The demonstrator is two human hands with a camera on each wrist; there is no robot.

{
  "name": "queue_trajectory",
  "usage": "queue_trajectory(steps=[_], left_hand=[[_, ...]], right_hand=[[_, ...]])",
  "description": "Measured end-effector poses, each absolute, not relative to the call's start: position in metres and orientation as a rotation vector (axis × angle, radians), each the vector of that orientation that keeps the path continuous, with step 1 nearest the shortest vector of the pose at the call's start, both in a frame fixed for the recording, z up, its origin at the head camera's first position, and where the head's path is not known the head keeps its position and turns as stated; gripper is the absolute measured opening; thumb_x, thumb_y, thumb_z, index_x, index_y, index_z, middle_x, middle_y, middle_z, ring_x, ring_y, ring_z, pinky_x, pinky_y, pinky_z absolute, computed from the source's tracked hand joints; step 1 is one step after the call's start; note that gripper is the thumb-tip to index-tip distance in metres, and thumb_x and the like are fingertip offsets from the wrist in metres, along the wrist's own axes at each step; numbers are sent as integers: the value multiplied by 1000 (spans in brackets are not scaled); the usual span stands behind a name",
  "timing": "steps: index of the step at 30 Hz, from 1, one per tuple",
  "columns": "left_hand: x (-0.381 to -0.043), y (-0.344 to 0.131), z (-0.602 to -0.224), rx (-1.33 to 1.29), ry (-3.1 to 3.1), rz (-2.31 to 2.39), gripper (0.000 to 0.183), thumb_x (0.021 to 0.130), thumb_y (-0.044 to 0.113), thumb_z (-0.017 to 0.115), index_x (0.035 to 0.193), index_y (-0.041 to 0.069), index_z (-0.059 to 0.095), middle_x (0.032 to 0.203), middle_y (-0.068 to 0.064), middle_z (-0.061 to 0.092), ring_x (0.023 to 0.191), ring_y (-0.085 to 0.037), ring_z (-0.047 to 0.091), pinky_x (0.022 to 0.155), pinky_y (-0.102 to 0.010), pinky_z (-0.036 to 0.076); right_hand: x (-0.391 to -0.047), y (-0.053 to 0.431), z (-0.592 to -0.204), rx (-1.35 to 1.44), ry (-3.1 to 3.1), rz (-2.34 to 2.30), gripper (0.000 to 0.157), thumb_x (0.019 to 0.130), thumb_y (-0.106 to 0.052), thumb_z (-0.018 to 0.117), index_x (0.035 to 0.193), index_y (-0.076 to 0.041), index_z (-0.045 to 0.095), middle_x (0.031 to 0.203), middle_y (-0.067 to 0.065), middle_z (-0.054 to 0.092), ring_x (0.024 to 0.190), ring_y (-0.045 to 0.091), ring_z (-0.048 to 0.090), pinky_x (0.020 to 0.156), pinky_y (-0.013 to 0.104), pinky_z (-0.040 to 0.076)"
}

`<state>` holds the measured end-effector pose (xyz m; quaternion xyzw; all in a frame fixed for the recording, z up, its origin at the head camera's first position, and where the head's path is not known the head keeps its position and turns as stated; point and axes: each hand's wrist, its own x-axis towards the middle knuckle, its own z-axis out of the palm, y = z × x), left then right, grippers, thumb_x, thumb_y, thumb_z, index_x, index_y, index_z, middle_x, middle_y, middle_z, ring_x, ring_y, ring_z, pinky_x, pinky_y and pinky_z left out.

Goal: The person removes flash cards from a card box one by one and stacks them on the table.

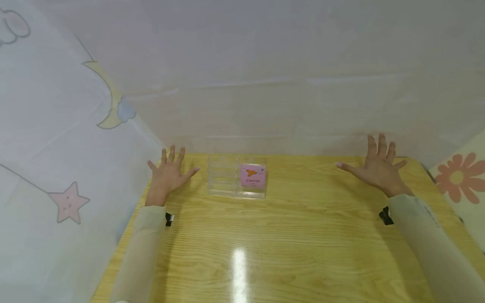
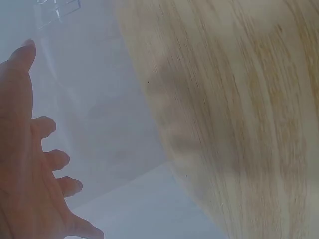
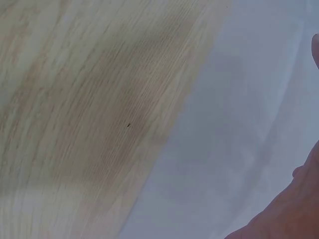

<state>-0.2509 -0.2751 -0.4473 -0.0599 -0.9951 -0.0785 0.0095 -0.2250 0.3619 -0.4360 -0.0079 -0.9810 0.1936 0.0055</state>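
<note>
Near the back edge of the table stands a clear plastic holder (image 1: 222,194) with two columns side by side. Its right column bears a pink card (image 1: 253,176) with an orange picture and the word "carrot"; the left column shows several see-through ledges. My left hand (image 1: 168,176) is spread wide to the left of the holder, its thumb pointing toward it, and holds nothing. Far to the right, my right hand (image 1: 380,170) is also spread with straight fingers and holds nothing. In the left wrist view a corner of clear plastic (image 2: 60,10) shows at the top.
The wooden table (image 1: 303,235) has a bright reflection near its front. A pale cloth (image 1: 265,84) hangs behind it. At the left is a cloth printed with a moon (image 1: 110,97) and a star (image 1: 69,203); at the right, one with a flower (image 1: 456,176).
</note>
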Motion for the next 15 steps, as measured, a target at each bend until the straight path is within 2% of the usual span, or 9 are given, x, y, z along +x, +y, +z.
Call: queue_trajectory(steps=[9, 15], left_hand=[[-249, -271, -444, -219, -3074, -216, 100, 96, 84, 38, 171, 24, 12, 178, -19, 8, 163, -51, 5, 109, -97, 4], [-249, -269, -443, -231, -3067, -181, 99, 96, 84, 37, 171, 25, 11, 178, -18, 9, 162, -53, 7, 111, -95, 8]], right_hand=[[-232, 348, -429, 40, -3045, 651, 133, 89, -77, 64, 166, -10, -22, 168, 17, -40, 148, 64, -34, 85, 103, -10], [-231, 340, -425, 50, -3027, 632, 131, 89, -77, 64, 167, -10, -18, 170, 17, -36, 151, 65, -28, 93, 102, -6]])
